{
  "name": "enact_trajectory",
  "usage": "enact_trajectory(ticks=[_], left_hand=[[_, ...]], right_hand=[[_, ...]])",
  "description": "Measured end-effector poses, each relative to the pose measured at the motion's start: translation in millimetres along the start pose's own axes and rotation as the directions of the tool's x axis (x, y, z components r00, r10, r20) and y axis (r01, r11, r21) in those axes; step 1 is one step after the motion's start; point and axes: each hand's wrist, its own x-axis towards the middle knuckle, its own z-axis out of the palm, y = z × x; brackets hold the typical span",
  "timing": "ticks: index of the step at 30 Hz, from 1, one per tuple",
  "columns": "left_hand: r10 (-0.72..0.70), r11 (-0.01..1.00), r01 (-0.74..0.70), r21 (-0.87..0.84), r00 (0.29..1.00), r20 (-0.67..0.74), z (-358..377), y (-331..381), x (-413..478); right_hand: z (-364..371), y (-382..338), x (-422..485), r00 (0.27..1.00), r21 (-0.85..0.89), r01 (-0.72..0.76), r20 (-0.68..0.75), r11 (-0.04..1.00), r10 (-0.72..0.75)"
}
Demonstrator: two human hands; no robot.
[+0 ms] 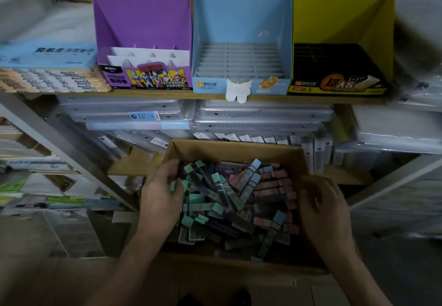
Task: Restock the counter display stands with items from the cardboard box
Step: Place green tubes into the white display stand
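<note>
Box (227,150): lower centre, below the shelf, so I can reach the stock and the stands together.
Left hand (160,193): fingers curled round teal-capped tubes (177,184), probably sorting by colour.
Right hand (323,207): at the box's right wall, perhaps steadying it; grasp too blurred to tell.
Stands: purple stand (143,30), blue stand (241,18) and yellow stand (334,18) across the top, slots unfilled.

Shelf (167,93) carries three side by side: left stand (142,33), middle stand (241,23), right stand (342,18). Cardboard box (234,149) below, in front; lead cases (229,198) piled inside. Left hand (160,193) in box at left wall, right hand (323,207) at right wall.
</note>
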Motion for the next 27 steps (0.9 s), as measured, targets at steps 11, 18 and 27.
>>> enact_trajectory(ticks=[11,18,27], left_hand=[[-0.335,0.936,0.349,0.036,0.857,0.393,47,-21,31],[-0.317,0.946,0.314,0.078,0.854,0.413,62,-28,53],[-0.343,0.937,0.337,0.085,0.854,0.39,66,-31,59]], right_hand=[[88,-30,40,0.896,-0.047,-0.235,0.378,0.971,0.235],[123,-48,55,0.832,-0.337,-0.333,0.334,0.881,0.442],[134,-48,56,0.867,-0.334,-0.296,0.299,0.895,0.399]])
